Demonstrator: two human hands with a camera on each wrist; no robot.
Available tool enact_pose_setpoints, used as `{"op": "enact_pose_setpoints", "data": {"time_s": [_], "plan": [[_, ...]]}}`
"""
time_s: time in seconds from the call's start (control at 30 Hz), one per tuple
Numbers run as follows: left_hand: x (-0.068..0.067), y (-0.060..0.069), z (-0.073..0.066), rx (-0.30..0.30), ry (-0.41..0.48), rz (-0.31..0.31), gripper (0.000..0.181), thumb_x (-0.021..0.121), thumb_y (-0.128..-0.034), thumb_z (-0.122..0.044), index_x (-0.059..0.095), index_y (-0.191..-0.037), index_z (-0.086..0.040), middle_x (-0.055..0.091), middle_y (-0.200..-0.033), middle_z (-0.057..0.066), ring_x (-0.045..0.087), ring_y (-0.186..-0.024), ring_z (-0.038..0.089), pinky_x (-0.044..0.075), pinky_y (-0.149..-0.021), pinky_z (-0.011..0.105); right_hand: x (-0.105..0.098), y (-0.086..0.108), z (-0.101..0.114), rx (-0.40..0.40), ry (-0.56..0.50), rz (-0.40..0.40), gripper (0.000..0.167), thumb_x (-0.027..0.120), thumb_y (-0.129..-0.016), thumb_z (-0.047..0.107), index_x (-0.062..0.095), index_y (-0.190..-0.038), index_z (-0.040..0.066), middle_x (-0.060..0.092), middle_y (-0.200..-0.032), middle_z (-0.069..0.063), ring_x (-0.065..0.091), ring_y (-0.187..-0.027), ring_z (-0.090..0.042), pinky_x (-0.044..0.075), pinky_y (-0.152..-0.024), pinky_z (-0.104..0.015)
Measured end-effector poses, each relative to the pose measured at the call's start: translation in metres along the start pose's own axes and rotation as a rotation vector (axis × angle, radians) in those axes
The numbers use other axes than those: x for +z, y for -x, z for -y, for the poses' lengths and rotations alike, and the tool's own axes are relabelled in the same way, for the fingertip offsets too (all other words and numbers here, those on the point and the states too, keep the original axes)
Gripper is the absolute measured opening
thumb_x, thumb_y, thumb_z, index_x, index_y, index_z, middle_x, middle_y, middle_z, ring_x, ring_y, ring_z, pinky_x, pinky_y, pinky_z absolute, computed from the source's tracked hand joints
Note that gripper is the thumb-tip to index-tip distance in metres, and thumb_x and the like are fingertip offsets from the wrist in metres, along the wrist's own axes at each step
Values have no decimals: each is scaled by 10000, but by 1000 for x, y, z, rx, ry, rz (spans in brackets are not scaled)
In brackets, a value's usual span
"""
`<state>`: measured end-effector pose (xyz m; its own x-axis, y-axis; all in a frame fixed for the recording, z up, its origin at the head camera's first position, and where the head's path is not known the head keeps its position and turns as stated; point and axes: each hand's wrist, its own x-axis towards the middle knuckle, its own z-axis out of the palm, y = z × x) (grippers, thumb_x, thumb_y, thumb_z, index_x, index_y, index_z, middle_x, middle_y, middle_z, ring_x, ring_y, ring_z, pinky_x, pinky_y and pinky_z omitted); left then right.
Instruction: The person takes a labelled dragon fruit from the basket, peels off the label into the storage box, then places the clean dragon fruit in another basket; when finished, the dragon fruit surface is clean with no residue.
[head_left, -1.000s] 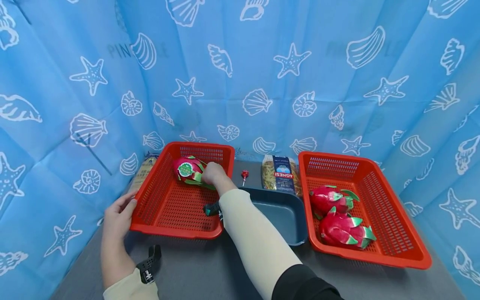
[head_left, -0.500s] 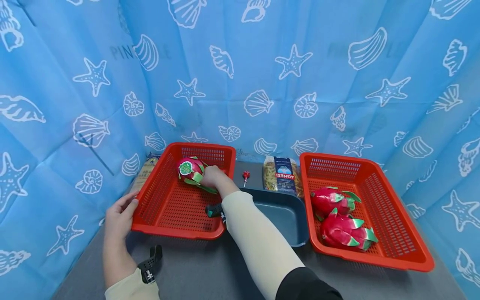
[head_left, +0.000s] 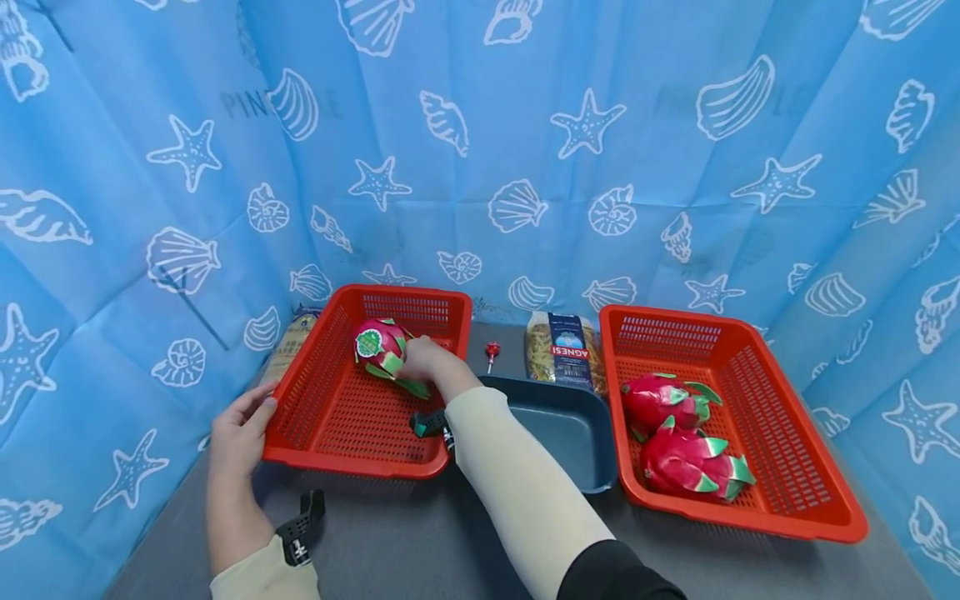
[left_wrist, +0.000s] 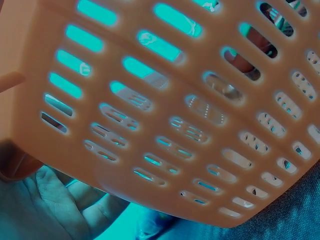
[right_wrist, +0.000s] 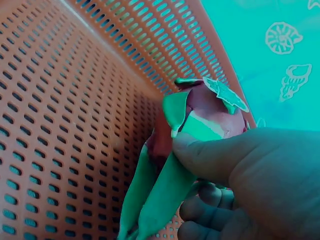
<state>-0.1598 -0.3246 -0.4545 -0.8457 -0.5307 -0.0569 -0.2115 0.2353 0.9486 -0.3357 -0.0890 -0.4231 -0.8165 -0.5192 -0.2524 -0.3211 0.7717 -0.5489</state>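
In the left red plastic basket is a dragon fruit with a green-and-white round sticker. My right hand pinches its leafy end; in the right wrist view the thumb of that hand presses on the green scales of the fruit. The fingers on its far side are partly hidden. My left hand grips the basket's left rim, and in the left wrist view the hand shows below the slotted basket wall.
A second red basket at right holds two dragon fruits. Between the baskets are a dark blue tray, an Agnesi pasta bag and a red lollipop. Another bag lies behind the left basket. A blue shell-print curtain surrounds the table.
Within the left basket, the dragon fruit has tilted and shifted slightly towards me, with my right hand still holding it. My left hand stays on the rim.
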Motion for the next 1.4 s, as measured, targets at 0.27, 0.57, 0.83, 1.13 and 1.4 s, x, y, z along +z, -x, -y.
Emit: {"op": "enact_pose_setpoints", "data": {"time_s": [0.27,0.57,0.83,1.13,1.4], "plan": [[4,1,0,0,14,4,484,522,-1073,-340,524,-1517,-148,546,-1312,95,577,-1006,140,532,-721,148,-6,7,0,-111,-57,-35,232,630,-1021,243,645,-843,95,569,-877,-48,518,-735,-158,418,-651,-280],[4,2,-1,-13,23,12,479,529,-1070,-340,536,-1507,-144,551,-1257,51,556,-996,108,519,-721,148,-43,41,8,-280,-259,9,213,502,-1093,173,540,-919,57,446,-748,-36,364,-609,-143,375,-633,-295],[2,2,0,-32,47,4,482,538,-1067,-335,536,-1507,-138,558,-1218,14,569,-957,79,523,-708,147,-80,99,13,-422,-319,-65,150,493,-1092,146,567,-1042,26,458,-1040,-86,435,-903,-204,408,-786,-326],[0,1,3,-66,75,2,492,552,-1058,-349,538,-1507,-148,556,-1215,-5,567,-961,82,523,-702,134,-105,176,-6,-588,-352,-132,113,498,-1065,54,586,-1133,30,487,-1154,-97,474,-1060,-233,439,-887,-359],[-2,0,1,-45,76,-11,488,565,-1054,-327,553,-1486,-102,578,-1086,-108,579,-896,30,517,-681,122,-115,242,-41,-706,-359,-93,110,534,-1038,45,545,-1145,66,532,-1090,-53,473,-1098,-253,480,-797,-356]]}}
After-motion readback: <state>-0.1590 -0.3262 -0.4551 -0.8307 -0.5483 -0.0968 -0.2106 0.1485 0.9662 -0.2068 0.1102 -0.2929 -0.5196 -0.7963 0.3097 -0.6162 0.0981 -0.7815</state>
